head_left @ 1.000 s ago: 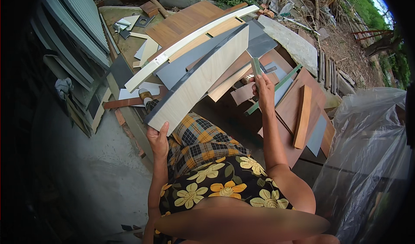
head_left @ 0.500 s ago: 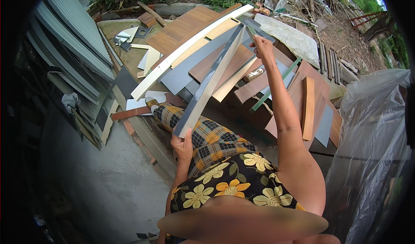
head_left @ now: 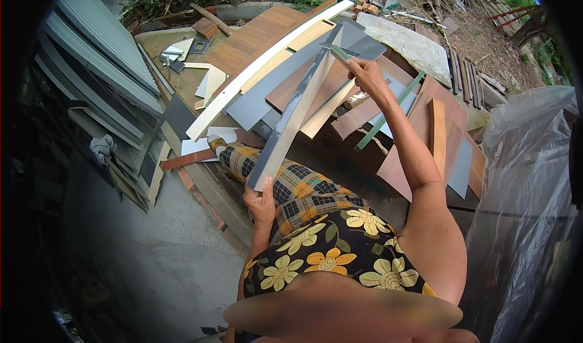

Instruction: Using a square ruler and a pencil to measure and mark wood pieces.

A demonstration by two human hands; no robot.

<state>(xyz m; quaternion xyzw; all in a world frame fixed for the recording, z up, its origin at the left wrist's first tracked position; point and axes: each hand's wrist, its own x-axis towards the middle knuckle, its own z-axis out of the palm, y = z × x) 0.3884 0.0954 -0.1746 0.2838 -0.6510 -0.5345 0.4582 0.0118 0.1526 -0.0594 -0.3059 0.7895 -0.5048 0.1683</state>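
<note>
While gripped at both ends, long grey board [head_left: 296, 115]: carried in the air, turned up on its edge, sloping from the lap out over the pile, touching nothing else as far as can be told.
Left hand [head_left: 262, 202]: at the near end, fingers [head_left: 267, 188] wrapped shut round the board's corner, just above the checked skirt [head_left: 297, 182]; best held firm and low, as the pivot for any swing.
Concrete floor [head_left: 164, 264]: to the left and below; worth holding the near corner well apart from it and from the knee.
Middle of the board: unsupported and likely to flex; better moved slowly, both ends together, no twisting.
Right hand [head_left: 366, 76]: arm stretched forward, fingers [head_left: 358, 70] clamped on the far end from above; probably the steering hand, so a snug hold matters most here.
Pile of offcuts [head_left: 358, 118]: brown, grey and pale panels lying loose under the far end; far tip should stay lifted free to avoid snagging an edge.
White strip [head_left: 261, 70]: long, lying across the pile to the left, near the board's line; worth passing wide of.
</note>
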